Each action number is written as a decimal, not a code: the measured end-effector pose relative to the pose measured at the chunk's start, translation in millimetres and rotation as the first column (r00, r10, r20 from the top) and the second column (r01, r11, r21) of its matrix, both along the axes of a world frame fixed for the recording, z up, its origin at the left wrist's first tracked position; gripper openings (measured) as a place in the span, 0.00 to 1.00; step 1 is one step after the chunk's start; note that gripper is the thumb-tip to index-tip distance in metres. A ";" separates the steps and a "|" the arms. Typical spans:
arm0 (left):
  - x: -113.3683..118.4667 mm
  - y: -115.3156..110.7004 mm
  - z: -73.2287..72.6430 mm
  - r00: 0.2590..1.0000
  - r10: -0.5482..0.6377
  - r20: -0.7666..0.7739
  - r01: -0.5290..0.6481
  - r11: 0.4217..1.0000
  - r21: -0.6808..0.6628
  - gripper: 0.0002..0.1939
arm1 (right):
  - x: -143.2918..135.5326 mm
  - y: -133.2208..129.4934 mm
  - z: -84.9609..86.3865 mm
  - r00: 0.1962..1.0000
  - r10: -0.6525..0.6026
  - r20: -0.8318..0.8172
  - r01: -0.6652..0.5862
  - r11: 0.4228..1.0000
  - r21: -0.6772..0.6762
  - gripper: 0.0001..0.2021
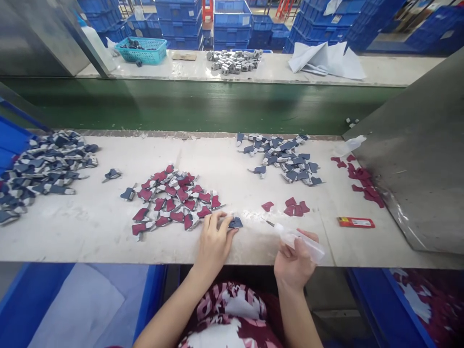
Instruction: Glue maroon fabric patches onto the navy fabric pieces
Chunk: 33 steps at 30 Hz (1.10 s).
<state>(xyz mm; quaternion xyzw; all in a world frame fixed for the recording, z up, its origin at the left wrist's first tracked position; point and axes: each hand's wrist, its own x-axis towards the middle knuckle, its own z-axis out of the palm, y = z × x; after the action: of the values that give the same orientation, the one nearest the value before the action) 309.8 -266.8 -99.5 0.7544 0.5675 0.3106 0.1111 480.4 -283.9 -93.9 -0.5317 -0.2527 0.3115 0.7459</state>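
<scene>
My left hand [214,238] pinches a dark blue part [236,223] against the white tabletop [174,251], at the right edge of a pile of red-faced parts [174,200]. In my right hand [295,261] is a translucent squeeze bottle [302,245], its thin dark tip pointing up and left, apart from the blue part. Several loose red pieces [297,210] lie just beyond the bottle. Farther back rests a pile of dark blue and white parts [286,157].
A large heap of blue and white parts [47,164] lies at the left. At the right are more red pieces [364,182], a red-orange packet [356,222] and a metal panel [424,154]. Beyond the green belt [203,106], a shelf holds a turquoise basket [143,52].
</scene>
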 end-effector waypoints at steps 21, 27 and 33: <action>-8.0 6.7 -2.6 0.973 -0.031 0.230 0.064 0.988 -0.141 0.04 | -6.3 5.3 -1.8 0.920 0.248 0.304 -0.125 0.920 -0.372 0.16; -7.9 7.0 -0.4 0.973 -0.035 0.226 0.072 0.985 -0.156 0.04 | -7.8 6.0 1.1 0.920 0.246 0.304 -0.120 0.917 -0.380 0.15; -7.6 6.9 0.7 0.973 -0.025 0.231 0.062 0.986 -0.152 0.04 | -8.6 4.8 1.2 0.927 0.232 0.295 -0.108 0.918 -0.382 0.14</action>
<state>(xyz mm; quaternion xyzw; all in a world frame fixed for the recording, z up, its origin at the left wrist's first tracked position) 302.2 -259.9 -98.7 0.7148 0.5571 0.3466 0.2421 471.8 -279.1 -92.7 -0.6794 -0.3603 0.3222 0.5521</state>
